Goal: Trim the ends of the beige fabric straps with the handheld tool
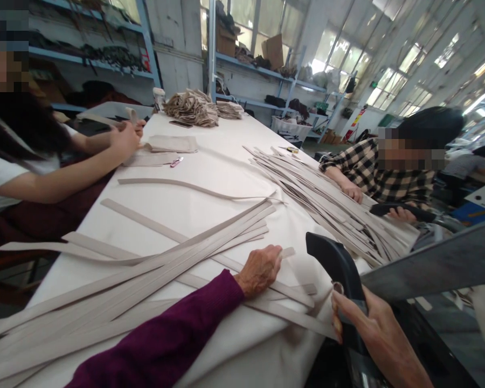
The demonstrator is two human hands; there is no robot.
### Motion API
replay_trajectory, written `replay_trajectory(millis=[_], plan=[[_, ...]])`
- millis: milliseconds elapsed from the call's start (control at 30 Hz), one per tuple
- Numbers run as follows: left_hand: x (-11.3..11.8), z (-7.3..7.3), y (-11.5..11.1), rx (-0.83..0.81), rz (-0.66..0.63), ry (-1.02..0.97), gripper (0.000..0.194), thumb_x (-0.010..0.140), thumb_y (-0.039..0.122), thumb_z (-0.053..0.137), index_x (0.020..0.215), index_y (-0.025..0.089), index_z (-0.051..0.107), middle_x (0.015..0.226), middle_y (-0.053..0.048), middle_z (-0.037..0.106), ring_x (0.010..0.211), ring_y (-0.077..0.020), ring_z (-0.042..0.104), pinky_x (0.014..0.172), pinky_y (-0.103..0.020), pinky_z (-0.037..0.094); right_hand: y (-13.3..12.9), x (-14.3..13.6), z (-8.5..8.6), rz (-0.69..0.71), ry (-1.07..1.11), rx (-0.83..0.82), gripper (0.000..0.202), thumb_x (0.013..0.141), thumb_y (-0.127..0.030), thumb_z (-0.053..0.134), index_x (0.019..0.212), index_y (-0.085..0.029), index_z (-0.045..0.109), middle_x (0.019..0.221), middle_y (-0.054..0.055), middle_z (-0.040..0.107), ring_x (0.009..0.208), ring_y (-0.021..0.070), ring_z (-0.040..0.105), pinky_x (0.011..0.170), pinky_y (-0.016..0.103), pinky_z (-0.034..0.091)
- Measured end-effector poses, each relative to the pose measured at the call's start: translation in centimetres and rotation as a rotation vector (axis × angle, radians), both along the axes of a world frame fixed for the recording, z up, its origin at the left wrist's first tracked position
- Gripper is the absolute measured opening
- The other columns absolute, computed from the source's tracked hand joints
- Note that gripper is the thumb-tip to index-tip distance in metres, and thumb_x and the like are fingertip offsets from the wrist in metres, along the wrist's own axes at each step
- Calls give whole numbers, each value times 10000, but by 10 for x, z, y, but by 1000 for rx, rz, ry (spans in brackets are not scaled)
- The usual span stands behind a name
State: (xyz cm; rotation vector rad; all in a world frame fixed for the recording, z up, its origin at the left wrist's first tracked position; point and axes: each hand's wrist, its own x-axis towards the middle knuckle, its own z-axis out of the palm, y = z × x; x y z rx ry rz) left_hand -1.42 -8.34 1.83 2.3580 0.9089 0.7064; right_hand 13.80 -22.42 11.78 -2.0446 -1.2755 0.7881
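My left hand (262,268), in a purple sleeve, is closed over the strips, and the short end of a pale beige fabric strip (288,252) sticks out past its fingers. To the right, my right hand (374,320) is bent around a black curved armrest-like part (335,258), thumb in front. Its fingertips meet at the end of another beige strip (293,317); the armrest-like part partly hides the grip. Many long strips (157,269) lie fanned under and left of my left arm.
A white-covered table (226,172) stretches ahead. A second bundle of strips (307,188) lies before a person in a checked shirt (355,167). At left, another person's hands (125,137) hold a strip. Piled fabric (192,108), a phone (180,124) and a small cutter (177,161) lie farther off.
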Motion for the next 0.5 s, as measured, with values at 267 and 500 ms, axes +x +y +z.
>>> replay_trajectory(millis=[267, 500], plan=[[-3, 4, 10, -464, -28, -377, 127, 795, 246, 419, 783, 153, 505, 657, 30, 431, 611, -89, 408, 563, -205, 332, -12, -16, -6, 65, 42, -94, 329, 806, -496, 415, 729, -187, 500, 477, -36, 523, 469, 139, 520, 483, 218, 428], [-6, 6, 9, -978, -216, -659, 355, 740, 300, 509, 1049, 133, 561, 584, 55, 340, 455, -43, 284, 412, -177, 193, 11, -35, -17, 63, 142, -58, 222, 815, -396, 448, 751, -184, 466, 474, -54, 508, 422, 116, 517, 429, 199, 423]])
